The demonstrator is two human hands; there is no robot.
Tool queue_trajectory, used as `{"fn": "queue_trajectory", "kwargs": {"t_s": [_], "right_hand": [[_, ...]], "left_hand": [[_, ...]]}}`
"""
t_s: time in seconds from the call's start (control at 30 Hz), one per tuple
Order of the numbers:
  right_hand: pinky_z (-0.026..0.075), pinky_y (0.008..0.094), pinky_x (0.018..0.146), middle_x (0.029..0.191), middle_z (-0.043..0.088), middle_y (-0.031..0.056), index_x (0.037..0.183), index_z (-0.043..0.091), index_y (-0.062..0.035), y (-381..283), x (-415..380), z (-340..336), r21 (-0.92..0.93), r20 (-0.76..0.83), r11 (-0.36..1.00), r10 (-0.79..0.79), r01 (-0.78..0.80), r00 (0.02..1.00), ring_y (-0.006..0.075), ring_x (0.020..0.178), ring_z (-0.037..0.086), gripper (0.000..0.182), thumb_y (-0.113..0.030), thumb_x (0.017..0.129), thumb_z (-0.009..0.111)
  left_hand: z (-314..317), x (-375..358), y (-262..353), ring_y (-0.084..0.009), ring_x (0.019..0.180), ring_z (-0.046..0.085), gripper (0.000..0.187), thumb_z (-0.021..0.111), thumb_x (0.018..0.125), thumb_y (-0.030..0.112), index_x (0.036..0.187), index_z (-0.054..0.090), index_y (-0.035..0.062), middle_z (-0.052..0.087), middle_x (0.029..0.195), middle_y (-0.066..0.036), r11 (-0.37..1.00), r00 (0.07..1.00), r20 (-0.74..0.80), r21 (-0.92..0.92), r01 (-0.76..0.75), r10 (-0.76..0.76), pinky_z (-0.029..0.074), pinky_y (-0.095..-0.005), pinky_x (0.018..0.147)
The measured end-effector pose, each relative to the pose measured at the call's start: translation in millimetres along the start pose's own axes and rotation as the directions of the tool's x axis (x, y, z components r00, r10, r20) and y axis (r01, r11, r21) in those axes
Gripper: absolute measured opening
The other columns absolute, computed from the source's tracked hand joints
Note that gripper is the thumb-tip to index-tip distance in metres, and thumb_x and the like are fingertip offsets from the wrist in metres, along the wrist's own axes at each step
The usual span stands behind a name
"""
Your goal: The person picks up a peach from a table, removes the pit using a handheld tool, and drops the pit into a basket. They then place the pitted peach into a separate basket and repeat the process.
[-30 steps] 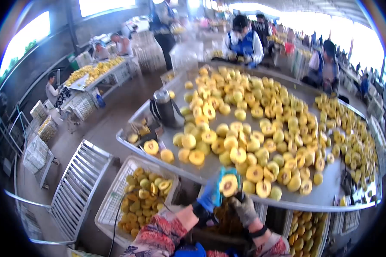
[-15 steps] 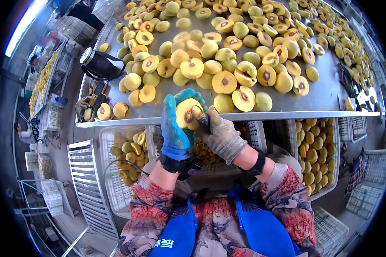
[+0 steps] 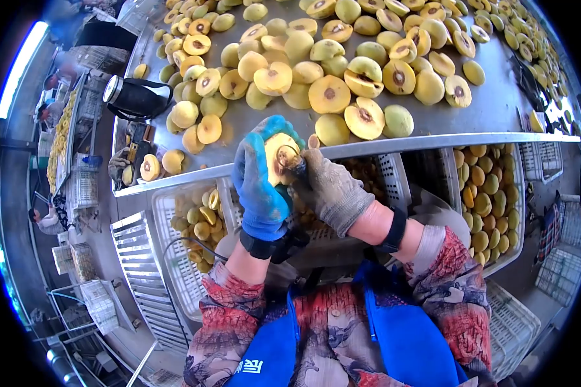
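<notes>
My left hand (image 3: pixel 262 178), in a blue glove, is wrapped round a yellow halved fruit (image 3: pixel 277 155) just in front of the table edge. The cut face, with its brown centre, is turned toward my right hand. My right hand (image 3: pixel 332 191), in a grey-beige glove, is closed on a dark-handled tool (image 3: pixel 299 168); its tip meets the middle of the cut face. Beyond both hands, many whole and halved yellow fruits (image 3: pixel 330 95) lie on the metal table (image 3: pixel 432 129).
Below the table edge stand white crates of fruit, one at left (image 3: pixel 168 242) and one at right (image 3: pixel 516 213). A black-and-silver flask (image 3: pixel 135 97) rests on the table's left side. A slatted metal rack (image 3: pixel 142 274) stands at lower left. People work at a far-left table.
The view has shifted, so the table edge now slants and its fruits appear higher. The tool has turned slightly against the cut face. Both hands keep their holds.
</notes>
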State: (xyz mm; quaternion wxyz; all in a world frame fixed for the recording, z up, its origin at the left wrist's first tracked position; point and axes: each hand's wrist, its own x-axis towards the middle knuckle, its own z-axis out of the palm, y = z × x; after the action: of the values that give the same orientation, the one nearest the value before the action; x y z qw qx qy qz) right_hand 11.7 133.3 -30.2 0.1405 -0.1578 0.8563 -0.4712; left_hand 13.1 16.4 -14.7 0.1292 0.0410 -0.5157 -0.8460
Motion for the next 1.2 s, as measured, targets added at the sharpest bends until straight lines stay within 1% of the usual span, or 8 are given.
{"fn": "queue_trajectory", "kwargs": {"t_s": [0.23,0.53,0.63,0.73,0.8,0.93,1.07,1.2], "right_hand": [[0.049,0.0496,0.063,0.079,0.062,0.0233,0.115,0.041,-0.0050,9,-4,14,0.118,-0.043,0.991,-0.066,0.071,0.997,0.0431,0.076,0.060,0.043,-0.024,0.082,0.061],[0.051,0.0469,0.065,0.082,0.063,0.0230,0.114,0.042,-0.0037,-9,-7,-4,0.197,0.237,0.967,0.112,-0.161,0.965,0.0411,0.078,0.062,0.046,-0.024,0.079,0.063],[0.052,0.0439,0.063,0.084,0.063,0.0236,0.118,0.041,-0.0035,-11,-11,-3,0.172,0.209,0.977,0.091,-0.129,0.974,0.0388,0.074,0.064,0.050,-0.024,0.077,0.064],[0.052,0.0388,0.062,0.081,0.064,0.0178,0.120,0.041,-0.0040,-6,-10,5,0.132,0.228,0.977,0.137,-0.170,0.964,0.0326,0.070,0.065,0.054,-0.024,0.076,0.065],[0.051,0.0423,0.071,0.088,0.063,0.0225,0.116,0.045,-0.0014,-12,-11,-7,0.282,0.317,0.921,0.175,-0.269,0.932,0.0372,0.082,0.063,0.055,-0.029,0.074,0.067],[0.047,0.0283,0.042,0.073,0.058,0.0046,0.120,0.043,-0.0059,-29,-10,-33,0.470,0.529,0.736,0.206,-0.487,0.823,0.0148,0.049,0.056,0.051,-0.020,0.076,0.065],[0.043,0.0274,0.034,0.069,0.058,0.0060,0.120,0.041,-0.0046,-4,-18,3,0.359,0.329,0.895,0.144,-0.265,0.933,0.0134,0.042,0.054,0.052,-0.016,0.075,0.066],[0.043,0.0278,0.033,0.064,0.057,0.0069,0.118,0.040,-0.0027,-25,-23,-30,0.481,0.596,0.685,0.201,-0.546,0.777,0.0148,0.042,0.055,0.052,-0.015,0.075,0.066]], "left_hand": [[0,-7,5,-0.0220,0.086,0.059,0.043,0.036,0.099,0.032,0.111,0.054,-0.0060,0.059,0.101,-0.014,0.998,1.000,0.013,0.061,0.004,-0.005,0.050,-0.0353,0.081],[-4,-8,7,-0.0205,0.088,0.060,0.038,0.043,0.097,0.028,0.110,0.054,-0.0060,0.060,0.100,-0.014,0.971,0.996,0.090,0.235,-0.043,0.022,0.052,-0.0347,0.080],[-6,-5,12,-0.0258,0.087,0.063,0.042,0.033,0.099,0.029,0.109,0.054,-0.0065,0.062,0.099,-0.016,0.902,0.989,0.150,0.429,-0.053,-0.013,0.051,-0.0371,0.082],[-5,-2,18,-0.0259,0.089,0.062,0.044,0.035,0.098,0.032,0.110,0.053,-0.0061,0.061,0.102,-0.017,0.910,0.976,0.166,0.410,0.058,-0.137,0.052,-0.0373,0.081],[-3,0,17,-0.0238,0.088,0.062,0.038,0.045,0.095,0.027,0.111,0.053,-0.0057,0.062,0.100,-0.016,0.980,0.975,0.161,0.149,0.131,-0.154,0.052,-0.0357,0.078],[6,-5,12,-0.0240,0.087,0.062,0.033,0.053,0.092,0.022,0.113,0.053,-0.0044,0.062,0.099,-0.016,0.995,0.982,0.188,0.088,-0.050,0.032,0.053,-0.0362,0.077],[-2,-8,12,-0.0250,0.085,0.062,0.028,0.054,0.091,0.017,0.110,0.054,-0.0032,0.062,0.099,-0.017,0.995,0.971,0.223,0.060,0.080,-0.091,0.053,-0.0364,0.076],[-8,-6,12,-0.0258,0.084,0.063,0.024,0.055,0.091,0.014,0.108,0.055,-0.0029,0.062,0.100,-0.018,0.985,0.954,0.266,0.134,0.106,-0.139,0.054,-0.0356,0.073]]}}
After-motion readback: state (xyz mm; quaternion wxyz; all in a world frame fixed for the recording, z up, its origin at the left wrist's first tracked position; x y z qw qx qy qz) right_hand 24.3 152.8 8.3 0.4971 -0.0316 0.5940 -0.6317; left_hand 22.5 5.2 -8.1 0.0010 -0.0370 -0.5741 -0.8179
